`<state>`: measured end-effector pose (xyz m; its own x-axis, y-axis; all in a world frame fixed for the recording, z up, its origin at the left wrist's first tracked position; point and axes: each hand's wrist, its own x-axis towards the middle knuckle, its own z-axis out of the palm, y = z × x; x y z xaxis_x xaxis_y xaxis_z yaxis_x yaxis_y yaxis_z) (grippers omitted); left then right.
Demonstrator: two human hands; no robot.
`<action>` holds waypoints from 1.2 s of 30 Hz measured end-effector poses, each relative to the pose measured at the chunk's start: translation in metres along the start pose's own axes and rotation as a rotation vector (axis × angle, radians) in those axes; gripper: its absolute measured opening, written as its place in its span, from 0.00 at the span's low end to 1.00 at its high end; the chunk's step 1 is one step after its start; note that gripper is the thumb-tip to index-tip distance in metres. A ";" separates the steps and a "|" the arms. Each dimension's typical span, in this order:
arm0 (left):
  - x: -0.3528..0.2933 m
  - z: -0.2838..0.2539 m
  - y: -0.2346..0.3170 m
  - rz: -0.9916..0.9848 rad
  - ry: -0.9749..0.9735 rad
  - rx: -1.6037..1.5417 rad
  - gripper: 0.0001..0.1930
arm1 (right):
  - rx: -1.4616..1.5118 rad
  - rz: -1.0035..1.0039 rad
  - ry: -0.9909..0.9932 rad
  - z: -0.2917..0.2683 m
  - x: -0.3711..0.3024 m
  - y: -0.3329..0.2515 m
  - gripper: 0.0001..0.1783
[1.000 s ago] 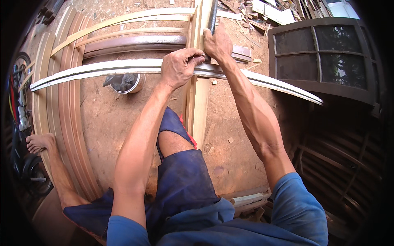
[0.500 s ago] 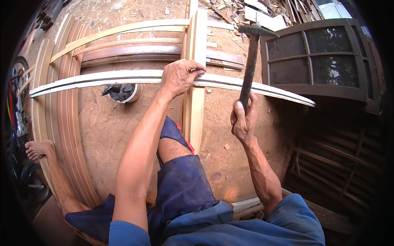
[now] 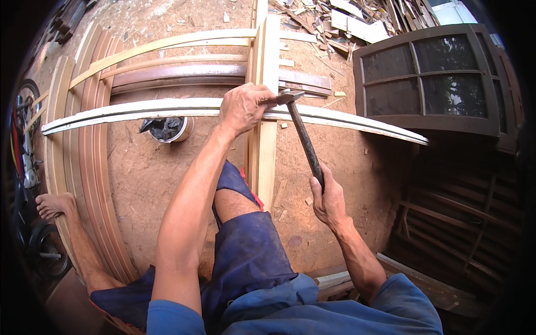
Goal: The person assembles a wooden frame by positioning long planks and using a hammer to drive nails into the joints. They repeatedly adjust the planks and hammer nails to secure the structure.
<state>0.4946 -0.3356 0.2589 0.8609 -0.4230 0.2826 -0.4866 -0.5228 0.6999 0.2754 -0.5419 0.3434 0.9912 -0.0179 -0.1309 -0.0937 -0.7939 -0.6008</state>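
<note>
My right hand (image 3: 330, 200) grips the dark handle of a hammer (image 3: 305, 137). The hammer's metal head is down beside the fingertips of my left hand (image 3: 244, 107), over the white strip. Thumb and fingers of my left hand are pinched together; what they hold is too small and too covered to make out. Beneath them a long white grooved wooden strip (image 3: 162, 106) runs left to right. It lies across a pale upright-looking beam (image 3: 268, 159) in the middle and the timbers on the left.
Long brown timbers (image 3: 92, 139) lie at the left, near a bicycle wheel (image 3: 47, 245). A bucket with black plastic (image 3: 181, 133) stands under the strip. At the right leans a dark paned window frame (image 3: 391, 103). Wood scraps (image 3: 352, 25) are heaped at the back.
The hammer has swung down and left from its raised position, and its head is now at my left fingertips. My left hand has stayed in nearly the same place on the strip.
</note>
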 end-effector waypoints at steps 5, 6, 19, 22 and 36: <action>-0.001 0.001 -0.001 -0.009 -0.015 -0.002 0.06 | 0.010 0.020 0.084 -0.008 -0.004 -0.007 0.22; -0.001 0.001 0.000 -0.006 -0.020 0.001 0.06 | 0.017 0.036 0.085 -0.009 -0.003 -0.008 0.22; 0.000 0.000 -0.001 0.040 0.003 -0.001 0.05 | -0.036 0.062 0.001 -0.014 -0.003 -0.016 0.22; 0.001 -0.002 -0.001 0.035 -0.013 0.016 0.05 | 0.010 0.074 0.041 -0.009 -0.004 -0.016 0.21; 0.000 0.007 -0.008 -0.052 0.121 0.091 0.09 | 0.032 0.159 0.011 0.007 -0.020 -0.005 0.18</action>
<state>0.4974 -0.3362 0.2484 0.8941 -0.3041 0.3286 -0.4478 -0.6092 0.6545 0.2554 -0.5335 0.3436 0.9645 -0.1486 -0.2182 -0.2525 -0.7608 -0.5979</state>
